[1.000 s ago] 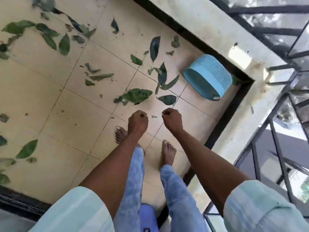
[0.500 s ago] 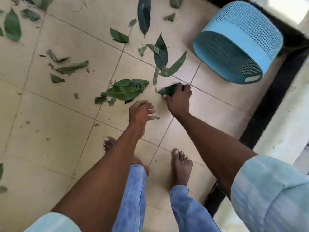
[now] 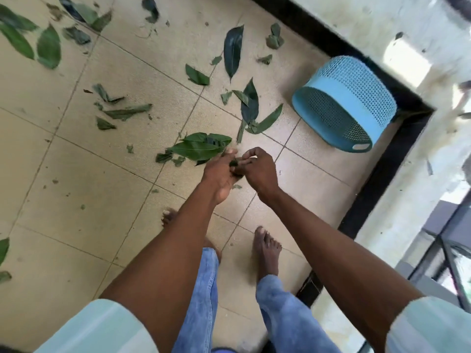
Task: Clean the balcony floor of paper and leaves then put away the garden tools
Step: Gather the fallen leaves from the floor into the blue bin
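Over the beige tiled floor (image 3: 76, 174), both hands are held together, approx mid-frame. A small dark green leaf (image 3: 233, 163) is pinched between them: the left hand (image 3: 220, 171) is curled round it from below w/ fingers bent, and the right hand (image 3: 257, 169) is closed on it from the other side, thumb and forefinger arched above. How much leaf is bunched inside the left palm can't be told, it's mostly hidden.

Just beyond the fingertips a cluster of bigger leaves (image 3: 201, 147) is lying flat on the tile, its near edge touching or overlapped by the left hand's fingers, hard to say which. Further out, a long dark leaf (image 3: 233, 50) is laid by itself, and a crossed bunch (image 3: 252, 108) is seen between it and the hands. More leaves (image 3: 48, 47) are scattered top left, plus torn bits all over the grout lines.

A light blue perforated basket (image 3: 344, 103) is tipped on its side in the corner, mouth turned toward the hands, near the black border strip (image 3: 382, 174) & pale low wall (image 3: 420, 149). It's well apart from the hands.

Bare feet and blue jeans (image 3: 204, 289) are seen below, pale striped sleeves (image 3: 102, 327) at the bottom edge. No paper or garden tools can be made out.
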Available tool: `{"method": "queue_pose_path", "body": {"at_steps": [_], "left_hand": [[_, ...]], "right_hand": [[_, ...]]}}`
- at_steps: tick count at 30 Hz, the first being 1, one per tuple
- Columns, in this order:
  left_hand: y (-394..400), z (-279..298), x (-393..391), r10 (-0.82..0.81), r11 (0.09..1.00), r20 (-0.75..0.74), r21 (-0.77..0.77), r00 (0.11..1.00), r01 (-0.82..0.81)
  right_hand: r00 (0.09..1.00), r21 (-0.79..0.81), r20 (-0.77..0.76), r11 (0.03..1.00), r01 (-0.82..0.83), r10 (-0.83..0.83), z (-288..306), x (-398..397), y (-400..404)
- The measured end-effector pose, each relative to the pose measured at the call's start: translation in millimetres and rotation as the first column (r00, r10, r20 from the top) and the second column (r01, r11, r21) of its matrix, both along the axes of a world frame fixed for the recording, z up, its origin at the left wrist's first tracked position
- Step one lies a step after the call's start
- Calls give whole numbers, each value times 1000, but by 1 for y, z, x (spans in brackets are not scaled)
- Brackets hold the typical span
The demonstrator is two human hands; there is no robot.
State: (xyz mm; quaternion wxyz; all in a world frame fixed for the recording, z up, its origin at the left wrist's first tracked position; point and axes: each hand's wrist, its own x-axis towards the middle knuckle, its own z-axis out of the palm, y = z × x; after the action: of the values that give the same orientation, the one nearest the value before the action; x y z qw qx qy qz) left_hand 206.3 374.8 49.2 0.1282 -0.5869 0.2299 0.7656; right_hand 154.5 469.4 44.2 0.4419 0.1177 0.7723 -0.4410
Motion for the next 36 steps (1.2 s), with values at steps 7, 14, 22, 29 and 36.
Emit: {"method": "queue_pose_path", "body": {"at_steps": [7, 14, 22, 29, 36], "left_hand": [[-24, -13, -13, 233, 961, 133, -181, 963, -207], [-12, -71, -31, 136, 967, 126, -231, 983, -104], [16, -65, -37, -9, 994, 186, -104, 982, 29], [5, -58, -63, -100, 968, 213, -206, 972, 145], [-36, -82, -60, 37, 964, 168, -265, 985, 9]], "right_hand": [[974, 214, -208, 976, -50, 95, -40, -78, 10], [670, 551, -364, 730, -405, 647, -133, -104, 16], [968, 151, -225, 985, -81, 114, -91, -74, 19], [959, -176, 170, 965, -196, 226, -48, -87, -1], [251, 478, -395, 431, -765, 884, -124, -153, -29]]}}
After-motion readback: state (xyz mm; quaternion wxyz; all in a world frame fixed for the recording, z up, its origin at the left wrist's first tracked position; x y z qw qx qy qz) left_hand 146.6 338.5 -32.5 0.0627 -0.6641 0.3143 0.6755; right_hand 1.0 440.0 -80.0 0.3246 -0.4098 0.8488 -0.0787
